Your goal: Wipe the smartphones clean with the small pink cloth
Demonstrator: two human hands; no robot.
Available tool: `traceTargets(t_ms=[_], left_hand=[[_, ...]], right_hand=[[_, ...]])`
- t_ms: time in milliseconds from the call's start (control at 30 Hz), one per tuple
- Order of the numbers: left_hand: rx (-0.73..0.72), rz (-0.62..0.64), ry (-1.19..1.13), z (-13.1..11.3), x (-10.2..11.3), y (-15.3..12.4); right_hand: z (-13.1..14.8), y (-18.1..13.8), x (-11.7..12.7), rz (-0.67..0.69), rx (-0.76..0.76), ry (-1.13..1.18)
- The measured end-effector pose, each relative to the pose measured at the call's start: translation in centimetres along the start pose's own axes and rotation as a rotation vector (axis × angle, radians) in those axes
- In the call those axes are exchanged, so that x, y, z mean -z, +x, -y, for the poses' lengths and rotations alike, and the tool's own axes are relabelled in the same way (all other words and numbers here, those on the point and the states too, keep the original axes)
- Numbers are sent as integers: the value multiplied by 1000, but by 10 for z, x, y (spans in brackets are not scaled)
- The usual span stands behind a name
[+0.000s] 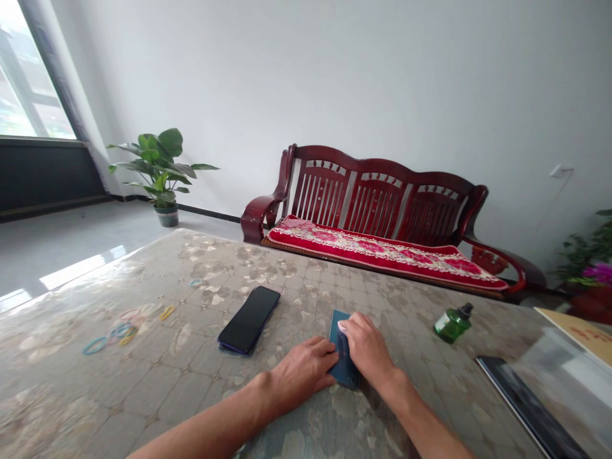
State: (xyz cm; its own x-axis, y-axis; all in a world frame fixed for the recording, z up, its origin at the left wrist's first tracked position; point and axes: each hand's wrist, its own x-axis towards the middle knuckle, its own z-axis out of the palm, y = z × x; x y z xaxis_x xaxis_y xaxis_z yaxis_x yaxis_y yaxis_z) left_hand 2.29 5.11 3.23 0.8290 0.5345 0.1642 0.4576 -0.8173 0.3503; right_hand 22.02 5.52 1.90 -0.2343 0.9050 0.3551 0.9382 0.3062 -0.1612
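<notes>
Both hands rest on a blue phone (340,349) that lies flat on the table (201,382), near the middle of its near half. The right hand (366,347) lies palm down over the phone's right side, its fingers stretched along the top and covering much of it; it presses rather than wraps, and no finger shows under the phone. The left hand (301,373) comes in from the left and meets the phone's left edge with its fingertips, the thumb close against it. Whether those fingers pinch the edge or only touch it cannot be told. The phone's far end shows past the right hand's fingertips, and its near corner shows below the hands.

Just left of the hands, apart from them, a black phone (249,319) lies screen up, slanted toward the far right. Farther left, coloured rubber bands (125,328) lie scattered on the table. To the right of the hands stands a small green bottle (452,322) with a dark cap, tilted. At the near right edge lies a dark tablet (526,405). Beyond the table stands a red wooden bench (377,217) with a red cushion against the wall, and a potted plant (160,169) stands at the far left by the window.
</notes>
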Motion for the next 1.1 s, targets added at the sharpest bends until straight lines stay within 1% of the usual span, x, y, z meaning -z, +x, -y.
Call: traceTargets(t_ms=[67, 133, 200, 333, 400, 467, 600, 667, 733, 833, 900, 967, 1033, 1100], left_hand=[[2, -1, -10, 0, 0, 0], [-2, 1, -16, 1, -1, 0], [-8, 0, -16, 1, -2, 0], [-4, -3, -15, 0, -1, 0], [-4, 6, -18, 0, 0, 0], [-4, 14, -21, 0, -1, 0], [3, 4, -29, 2, -5, 1], [4, -4, -27, 2, -6, 2], [6, -6, -21, 1, -6, 2], [12, 2, -12, -1, -5, 2], [17, -1, -12, -2, -4, 1], [23, -5, -16, -2, -4, 1], [29, 2, -21, -1, -5, 1], [28, 15, -20, -1, -5, 2]], right_hand=[[8, -9, 2, 28, 41, 7], [11, -10, 2, 42, 47, 8], [9, -1, 1, 41, 15, -7], [2, 30, -2, 52, -71, -63], [3, 36, -2, 62, -81, -79], [8, 32, -1, 65, -58, -78], [18, 4, 3, 64, 43, -34], [18, -4, 2, 52, 66, -3], [14, -2, -2, 27, 55, 18], [7, 17, -7, -10, 6, -2], [5, 32, -10, -13, -24, -21], [6, 39, -9, -1, -44, -35], [10, 35, -6, 14, -38, -36], [15, 20, -2, 32, 7, -15]])
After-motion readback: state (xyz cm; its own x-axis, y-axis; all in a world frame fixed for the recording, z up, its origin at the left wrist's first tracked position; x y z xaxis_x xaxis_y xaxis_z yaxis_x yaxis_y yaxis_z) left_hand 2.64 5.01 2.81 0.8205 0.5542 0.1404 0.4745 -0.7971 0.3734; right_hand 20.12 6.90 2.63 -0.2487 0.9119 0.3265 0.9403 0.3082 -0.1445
